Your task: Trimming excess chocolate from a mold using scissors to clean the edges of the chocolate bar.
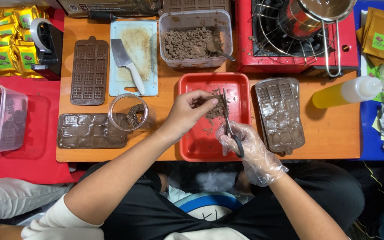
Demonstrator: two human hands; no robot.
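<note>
Pinching a brown chocolate piece (215, 109) over the red tray (192, 146), the bare left hand (187, 113) steadied it while the gloved right hand (243, 144) gripped scissors (228, 122), blades nearly closed, near 2 moulds.

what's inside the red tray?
Inside the red tray: brown chocolate pieces and crumbs, under the left hand. The gloved right hand holds scissors over it. Hands cover part of its floor.

Tray (192, 151) centre — knife (127, 64) on board (150, 40) behind-left, stove (245, 40) behind-right.
</note>
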